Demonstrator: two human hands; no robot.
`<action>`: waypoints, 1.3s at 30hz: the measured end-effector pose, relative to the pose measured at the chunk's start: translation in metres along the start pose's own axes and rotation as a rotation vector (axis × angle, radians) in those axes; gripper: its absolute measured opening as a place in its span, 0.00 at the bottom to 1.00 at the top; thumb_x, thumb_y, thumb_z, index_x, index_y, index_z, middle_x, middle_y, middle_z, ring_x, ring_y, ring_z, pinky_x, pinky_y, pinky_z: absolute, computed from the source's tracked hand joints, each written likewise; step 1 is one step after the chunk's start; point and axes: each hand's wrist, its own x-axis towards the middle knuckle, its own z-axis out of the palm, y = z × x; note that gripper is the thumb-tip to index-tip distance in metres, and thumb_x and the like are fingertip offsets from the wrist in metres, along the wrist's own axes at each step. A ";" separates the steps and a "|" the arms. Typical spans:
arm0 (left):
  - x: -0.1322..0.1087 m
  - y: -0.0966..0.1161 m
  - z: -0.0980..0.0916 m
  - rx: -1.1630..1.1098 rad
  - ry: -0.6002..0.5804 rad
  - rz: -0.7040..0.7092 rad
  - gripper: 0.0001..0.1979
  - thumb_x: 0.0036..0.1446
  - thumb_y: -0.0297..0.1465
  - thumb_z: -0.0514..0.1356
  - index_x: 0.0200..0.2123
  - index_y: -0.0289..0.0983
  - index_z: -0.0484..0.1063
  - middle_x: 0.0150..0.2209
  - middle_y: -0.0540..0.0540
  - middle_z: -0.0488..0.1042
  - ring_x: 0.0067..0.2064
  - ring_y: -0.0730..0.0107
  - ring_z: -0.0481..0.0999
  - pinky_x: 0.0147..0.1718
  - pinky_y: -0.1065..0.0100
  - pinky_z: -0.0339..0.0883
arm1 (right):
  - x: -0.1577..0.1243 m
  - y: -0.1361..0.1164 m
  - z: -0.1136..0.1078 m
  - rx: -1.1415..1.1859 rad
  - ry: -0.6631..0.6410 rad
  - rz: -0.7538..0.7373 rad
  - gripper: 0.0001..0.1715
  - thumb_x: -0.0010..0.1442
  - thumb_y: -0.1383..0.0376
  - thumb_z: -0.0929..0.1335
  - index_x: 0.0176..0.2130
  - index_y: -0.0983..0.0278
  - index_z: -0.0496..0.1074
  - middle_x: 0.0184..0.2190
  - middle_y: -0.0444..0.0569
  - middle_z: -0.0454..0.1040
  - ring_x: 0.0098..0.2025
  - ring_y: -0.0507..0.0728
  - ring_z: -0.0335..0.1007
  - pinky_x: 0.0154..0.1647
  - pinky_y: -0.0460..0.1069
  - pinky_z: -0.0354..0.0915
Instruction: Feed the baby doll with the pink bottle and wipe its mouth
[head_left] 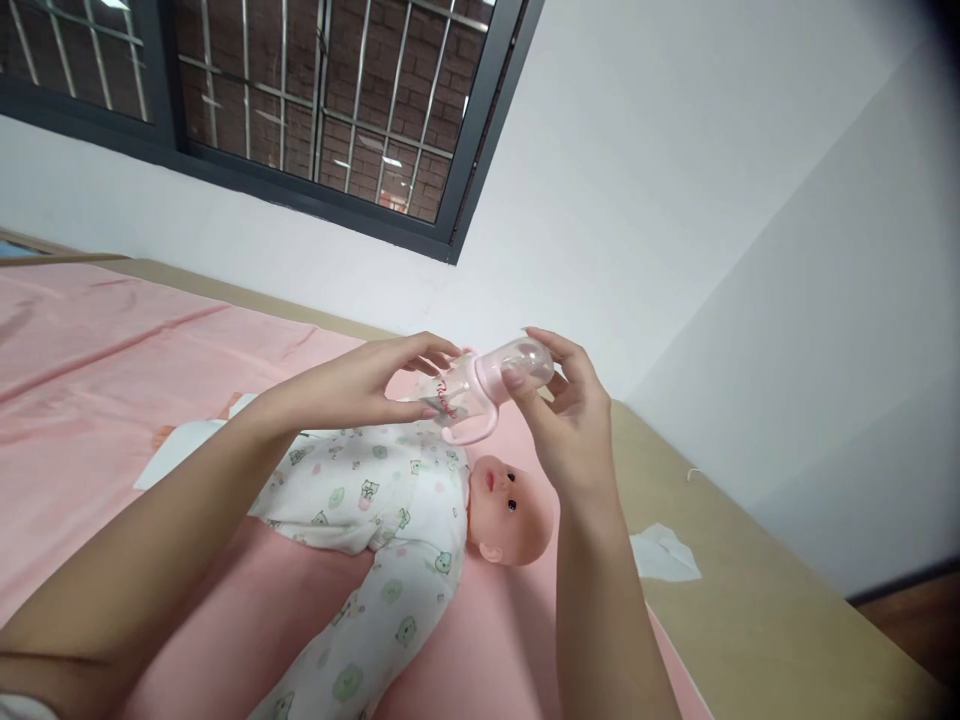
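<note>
A clear baby bottle [457, 392] with a pink collar, pink handles and a clear dome cap [534, 358] is held nearly level above a baby doll [517, 515]. My left hand [382, 380] is closed around the bottle's base end, thumb below and fingers above. At the other end, my right hand [574, 410] grips the cap between thumb and fingers. The doll lies on its back in a white printed outfit [375, 490], its head below the bottle. My left forearm hides part of the doll's lower body.
A pink sheet [97, 370] covers much of the wooden surface [750, 620]. On the bare wood at the right lies a crumpled white tissue [666, 553]. Behind are a white wall [637, 150] and a barred window [315, 100] with a dark frame.
</note>
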 end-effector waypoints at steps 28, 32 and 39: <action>0.003 0.008 0.015 0.114 -0.011 -0.097 0.13 0.47 0.30 0.59 0.38 0.39 0.63 0.33 0.51 0.72 0.30 0.68 0.71 0.25 0.71 0.57 | -0.015 -0.023 0.019 0.110 -0.144 0.064 0.24 0.55 0.50 0.70 0.50 0.55 0.70 0.46 0.47 0.73 0.46 0.57 0.71 0.41 0.53 0.73; 0.003 0.006 0.015 0.097 -0.015 -0.097 0.13 0.47 0.29 0.59 0.38 0.39 0.63 0.33 0.51 0.72 0.29 0.68 0.71 0.24 0.71 0.57 | -0.014 -0.024 0.018 0.123 -0.136 0.083 0.25 0.53 0.49 0.70 0.48 0.55 0.70 0.46 0.47 0.72 0.45 0.56 0.71 0.41 0.52 0.73; 0.004 0.006 0.016 0.102 0.018 -0.078 0.14 0.48 0.30 0.61 0.41 0.40 0.65 0.36 0.52 0.74 0.34 0.67 0.72 0.26 0.72 0.59 | -0.015 -0.020 0.020 0.114 -0.143 0.075 0.24 0.54 0.49 0.70 0.48 0.55 0.68 0.48 0.47 0.71 0.47 0.56 0.70 0.43 0.53 0.72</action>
